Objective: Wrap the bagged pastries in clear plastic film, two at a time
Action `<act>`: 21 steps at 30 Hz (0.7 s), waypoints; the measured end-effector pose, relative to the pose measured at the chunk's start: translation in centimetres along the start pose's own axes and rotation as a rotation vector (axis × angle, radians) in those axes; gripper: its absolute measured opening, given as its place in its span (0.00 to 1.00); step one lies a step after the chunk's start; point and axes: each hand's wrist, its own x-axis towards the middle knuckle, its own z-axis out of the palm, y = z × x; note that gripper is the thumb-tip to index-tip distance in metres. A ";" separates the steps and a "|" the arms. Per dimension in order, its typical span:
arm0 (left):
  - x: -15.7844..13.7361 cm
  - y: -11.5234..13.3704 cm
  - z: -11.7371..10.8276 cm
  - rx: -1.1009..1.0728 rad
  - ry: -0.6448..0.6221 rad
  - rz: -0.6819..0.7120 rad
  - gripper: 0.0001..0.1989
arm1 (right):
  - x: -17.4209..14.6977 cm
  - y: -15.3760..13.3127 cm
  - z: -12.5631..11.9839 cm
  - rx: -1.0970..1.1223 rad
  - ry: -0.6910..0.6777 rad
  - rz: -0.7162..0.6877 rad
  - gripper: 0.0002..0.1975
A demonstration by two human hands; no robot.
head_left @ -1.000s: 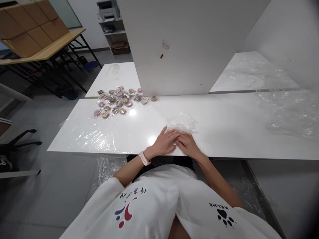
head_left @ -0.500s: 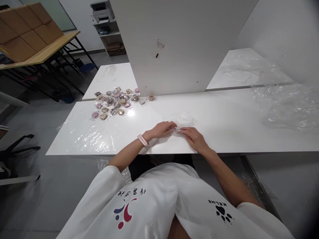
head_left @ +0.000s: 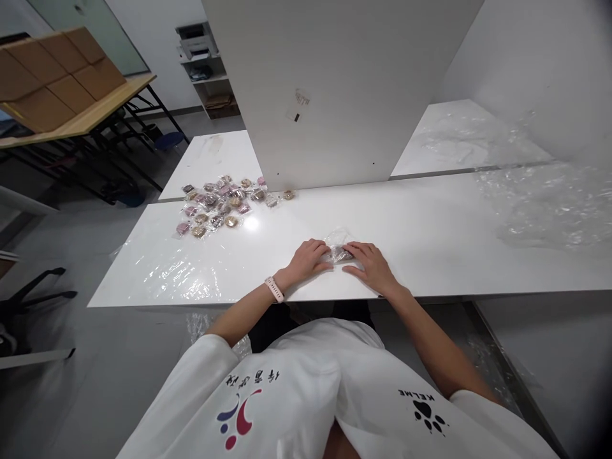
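One second ago, the left hand (head_left: 308, 260) and the right hand (head_left: 373, 266) were close together with their fingers meeting; now there is a gap between them. The clear crinkly wrap (head_left: 339, 237) was spread out wide on the far side of the fingers, and now it is a much smaller bunch, with its near part between the two hands. A dark lump (head_left: 341, 254) now shows at that near part (it's too small to tell what it is). Both thumbs have come out on the near side, pointing at each other.
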 end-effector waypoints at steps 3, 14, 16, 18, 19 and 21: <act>0.2 -0.5 -1.0 -0.103 -0.049 -0.017 0.16 | 0.2 0.4 -0.2 0.006 -0.018 0.032 0.18; 7.5 -2.4 -1.6 0.134 0.033 -0.411 0.15 | 8.0 1.0 0.5 -0.192 -0.012 0.151 0.20; 6.8 -2.6 -0.7 0.025 0.068 -0.436 0.15 | 7.5 0.8 1.2 -0.163 -0.116 -0.065 0.22; 5.8 -3.0 -0.3 -0.170 0.136 -0.474 0.17 | 6.6 0.8 1.9 -0.154 -0.189 -0.144 0.25; 5.3 -3.2 -0.2 -0.286 0.175 -0.498 0.19 | 6.3 0.9 2.1 -0.164 -0.190 -0.131 0.26; 4.6 -3.8 -0.3 -0.475 0.242 -0.545 0.21 | 5.7 1.4 2.5 -0.168 -0.146 -0.061 0.23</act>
